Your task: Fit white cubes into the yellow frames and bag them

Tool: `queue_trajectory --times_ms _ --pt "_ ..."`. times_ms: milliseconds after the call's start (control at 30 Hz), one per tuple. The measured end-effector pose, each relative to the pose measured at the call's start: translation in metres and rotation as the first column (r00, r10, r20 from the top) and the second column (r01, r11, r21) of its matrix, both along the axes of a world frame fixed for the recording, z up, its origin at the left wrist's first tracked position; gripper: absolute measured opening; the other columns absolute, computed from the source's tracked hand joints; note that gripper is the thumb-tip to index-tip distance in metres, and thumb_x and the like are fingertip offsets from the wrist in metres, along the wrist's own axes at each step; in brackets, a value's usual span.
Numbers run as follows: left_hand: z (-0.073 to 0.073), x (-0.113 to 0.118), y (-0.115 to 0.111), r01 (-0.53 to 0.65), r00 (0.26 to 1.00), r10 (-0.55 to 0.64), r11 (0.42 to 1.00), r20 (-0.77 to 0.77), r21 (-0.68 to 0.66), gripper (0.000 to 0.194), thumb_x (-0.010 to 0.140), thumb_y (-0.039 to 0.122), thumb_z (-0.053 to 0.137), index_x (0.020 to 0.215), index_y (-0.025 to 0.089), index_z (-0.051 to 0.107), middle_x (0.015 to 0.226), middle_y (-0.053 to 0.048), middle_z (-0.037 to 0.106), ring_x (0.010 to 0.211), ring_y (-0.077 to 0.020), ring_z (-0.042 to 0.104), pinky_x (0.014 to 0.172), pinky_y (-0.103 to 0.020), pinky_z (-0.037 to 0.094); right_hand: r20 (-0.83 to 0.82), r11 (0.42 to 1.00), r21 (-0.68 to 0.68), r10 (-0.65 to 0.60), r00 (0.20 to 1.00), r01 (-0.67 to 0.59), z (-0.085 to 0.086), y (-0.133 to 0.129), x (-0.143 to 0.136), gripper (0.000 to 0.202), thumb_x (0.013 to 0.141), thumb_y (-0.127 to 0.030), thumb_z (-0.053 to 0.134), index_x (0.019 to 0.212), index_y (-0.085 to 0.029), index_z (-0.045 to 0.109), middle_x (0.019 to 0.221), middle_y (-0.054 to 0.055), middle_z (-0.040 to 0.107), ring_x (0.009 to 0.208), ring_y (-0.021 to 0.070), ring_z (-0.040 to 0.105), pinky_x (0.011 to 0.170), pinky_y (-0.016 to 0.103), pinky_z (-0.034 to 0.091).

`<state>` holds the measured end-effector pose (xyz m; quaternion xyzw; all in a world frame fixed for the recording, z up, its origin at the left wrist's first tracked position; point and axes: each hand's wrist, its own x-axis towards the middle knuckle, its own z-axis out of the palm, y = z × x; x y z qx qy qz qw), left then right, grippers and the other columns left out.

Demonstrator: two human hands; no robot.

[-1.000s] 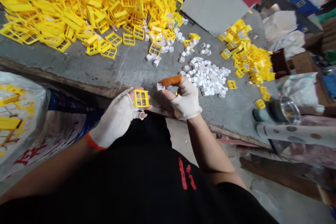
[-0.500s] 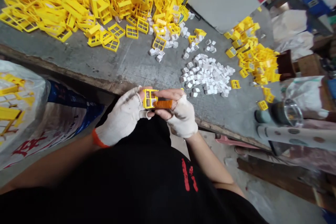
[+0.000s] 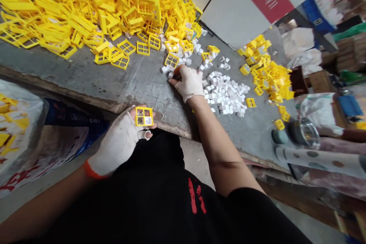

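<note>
My left hand, in a white fingerless glove with an orange cuff, holds a small yellow window-like frame near the table's edge. A white piece sits in the frame's lower right opening. Over the table, my right hand, gloved the same way, reaches down to a few small white cubes. Its fingers are bent together, and the glove hides most of what lies between them. Something orange-brown shows at the fingers; whether it is worn or held I cannot tell.
A large heap of yellow frames covers the back left. White cubes lie right of my forearm, with a smaller pile of yellow pieces beyond. A white box stands behind. A sack of yellow parts is at left.
My right hand has left the frame and moved forward to the white cubes. The left hand, still holding the frame, has shifted left and slightly down in the picture; the view has turned.
</note>
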<state>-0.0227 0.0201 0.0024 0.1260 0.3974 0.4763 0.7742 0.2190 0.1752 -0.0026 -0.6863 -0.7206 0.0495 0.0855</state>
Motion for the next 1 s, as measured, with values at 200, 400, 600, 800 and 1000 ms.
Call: queue_trajectory --times_ms 200,400,600,800,1000 --pt "-0.001 0.001 0.006 0.027 1.0 -0.026 0.999 0.014 -0.031 0.019 0.105 0.036 0.074 0.103 0.017 0.076 0.098 -0.01 0.082 0.075 -0.0238 0.077 0.054 -0.03 0.06 -0.141 0.987 0.028 0.162 0.977 -0.16 0.012 -0.033 0.002 0.021 0.097 -0.031 0.072 0.116 -0.023 0.072 0.118 0.011 0.084 0.118 0.0358 0.074 0.11 0.058 0.052" --pt "0.001 0.008 0.002 0.111 0.99 -0.111 0.994 0.088 0.008 0.021 0.11 0.036 0.067 0.108 0.016 0.077 0.1 -0.009 0.083 0.078 -0.0232 0.079 0.058 -0.029 0.063 -0.199 0.83 0.251 0.548 0.813 -0.498 0.048 -0.108 -0.002 0.031 0.104 -0.051 0.066 0.114 -0.023 0.075 0.117 0.012 0.082 0.108 0.0333 0.075 0.103 0.057 0.056" --pt "0.0 0.011 -0.011 0.145 0.985 -0.155 0.982 0.08 0.117 0.033 0.099 0.044 0.087 0.118 0.018 0.078 0.12 -0.013 0.084 0.098 -0.0291 0.083 0.063 -0.031 0.065 -0.123 0.753 0.348 0.627 0.769 -0.559 0.049 -0.137 -0.012 0.029 0.109 -0.045 0.063 0.111 -0.021 0.078 0.104 0.009 0.083 0.099 0.0301 0.076 0.093 0.051 0.052" --pt "-0.002 0.013 -0.015 0.094 0.987 -0.107 0.99 0.122 0.106 0.041 0.08 0.041 0.106 0.108 0.021 0.085 0.106 -0.006 0.086 0.086 -0.0219 0.081 0.062 -0.029 0.069 -0.073 0.756 0.442 0.566 0.821 -0.482 0.021 -0.152 -0.012 0.02 0.113 -0.034 0.065 0.12 -0.028 0.082 0.111 0.006 0.086 0.107 0.0263 0.073 0.1 0.046 0.048" --pt "-0.003 0.015 -0.011 0.019 0.995 -0.022 0.999 0.102 0.031 0.048 0.066 0.042 0.113 0.101 0.021 0.087 0.1 -0.003 0.086 0.08 -0.0212 0.081 0.057 -0.028 0.067 -0.096 0.775 0.368 0.581 0.808 -0.513 0.015 -0.159 -0.011 0.025 0.114 -0.033 0.061 0.119 -0.031 0.086 0.124 0.006 0.087 0.106 0.025 0.075 0.093 0.045 0.053"
